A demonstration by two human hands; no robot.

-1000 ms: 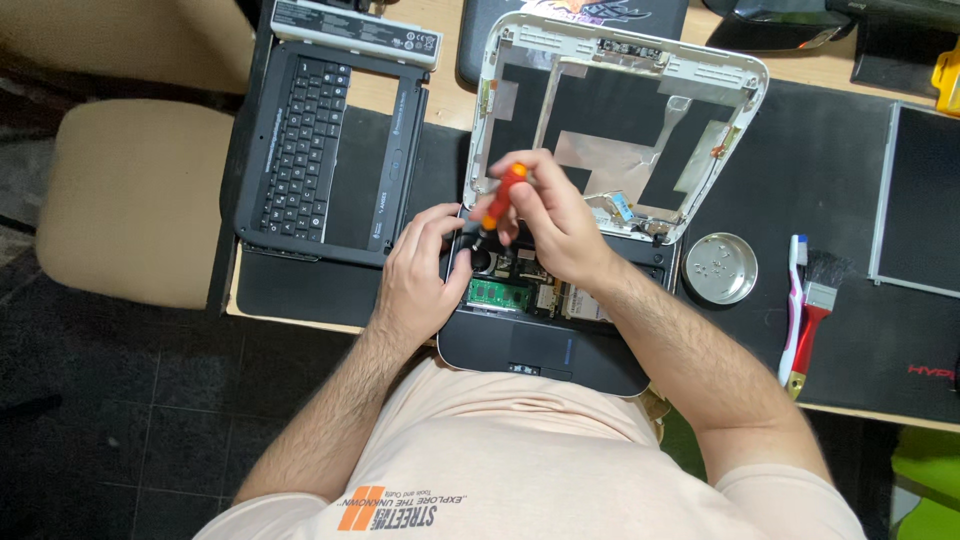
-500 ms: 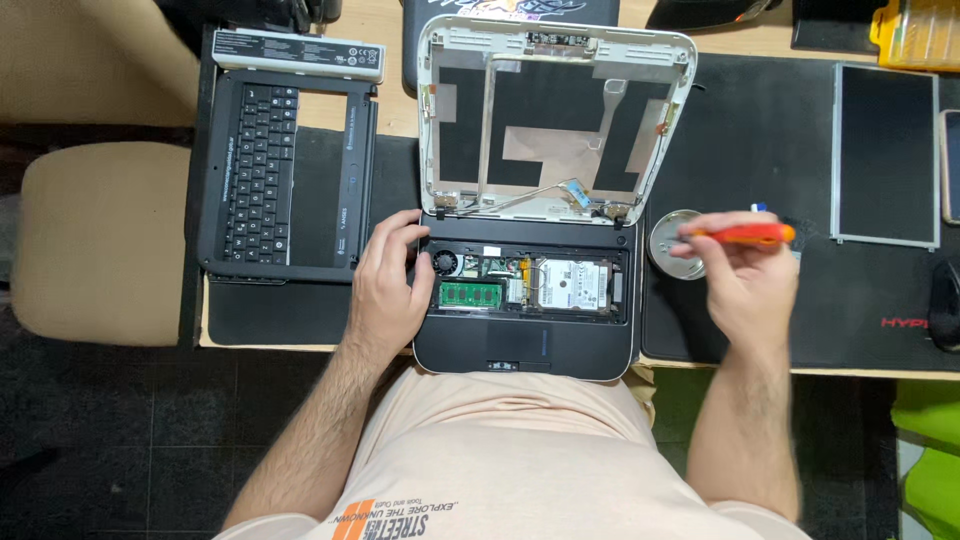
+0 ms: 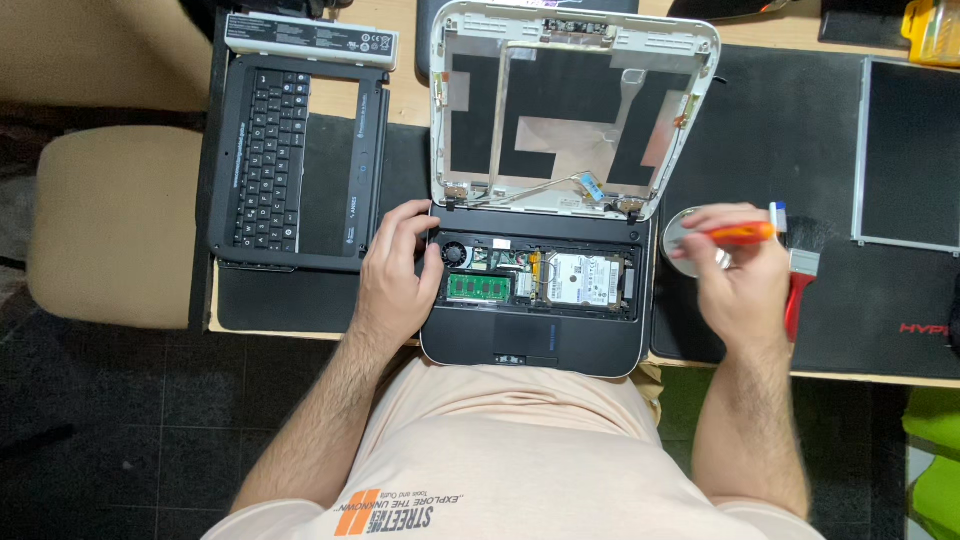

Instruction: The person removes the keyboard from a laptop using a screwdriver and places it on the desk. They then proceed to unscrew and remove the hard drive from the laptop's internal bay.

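A small opened laptop (image 3: 530, 340) lies at the table's front edge, its base showing a green memory module (image 3: 478, 287), a fan and a silver hard drive (image 3: 575, 279). Its white lid shell (image 3: 575, 110) stands open with the screen removed. My left hand (image 3: 398, 265) rests on the base's left edge, steadying it. My right hand (image 3: 730, 275) holds an orange-handled screwdriver (image 3: 740, 234) to the right of the laptop, over a small round metal tin (image 3: 680, 232) on the black mat.
A removed black keyboard panel (image 3: 295, 165) lies at the left, with a white battery pack (image 3: 310, 35) above it. A red-handled brush (image 3: 797, 290) and a bare screen panel (image 3: 910, 155) lie on the right mat. A beige chair (image 3: 110, 225) stands left of the table.
My right hand carried the screwdriver from the laptop's base out to the right, over the round tin. My left hand stayed on the base's left side.
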